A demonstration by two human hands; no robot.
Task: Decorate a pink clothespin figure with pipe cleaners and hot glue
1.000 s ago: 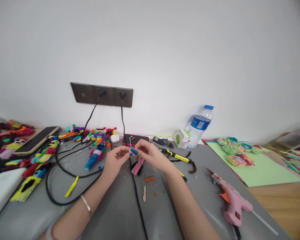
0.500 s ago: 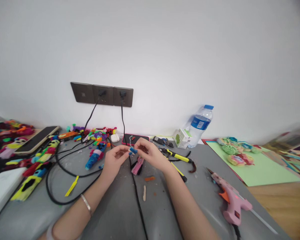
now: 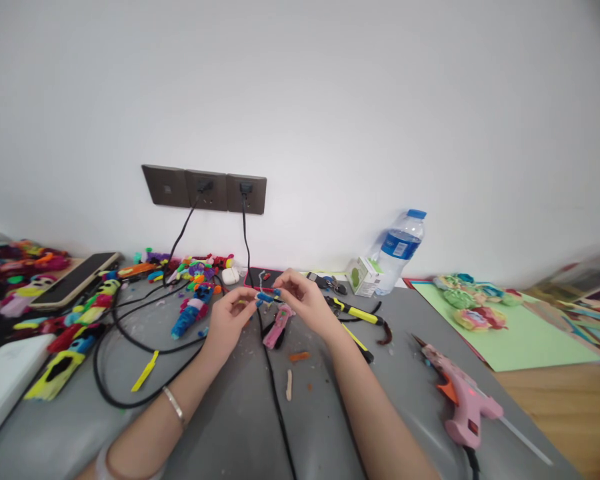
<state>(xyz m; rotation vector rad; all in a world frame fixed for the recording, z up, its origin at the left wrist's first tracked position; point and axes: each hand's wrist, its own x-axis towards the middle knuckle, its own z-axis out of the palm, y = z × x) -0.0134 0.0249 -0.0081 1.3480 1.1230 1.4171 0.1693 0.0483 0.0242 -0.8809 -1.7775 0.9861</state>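
Observation:
My left hand (image 3: 229, 321) and my right hand (image 3: 305, 303) meet over the middle of the grey table (image 3: 230, 427). Both pinch a small blue fuzzy piece (image 3: 266, 295) between their fingertips, held level above the table. A silver bracelet (image 3: 173, 405) sits on my left wrist. Just below the hands lies a pink fuzzy piece (image 3: 276, 328) on the black cable (image 3: 275, 400).
A pink glue gun (image 3: 463, 403) lies at the right. Yellow-handled tools (image 3: 356, 312), a water bottle (image 3: 399, 252) and a small carton (image 3: 363, 276) stand behind. Colourful fuzzy figures (image 3: 193, 310) and a phone (image 3: 74, 279) crowd the left. Green paper (image 3: 525, 340) with flowers lies far right.
Both hands have risen slightly and the blue piece has turned from upright to level between the fingertips. The pink piece on the table now shows more fully.

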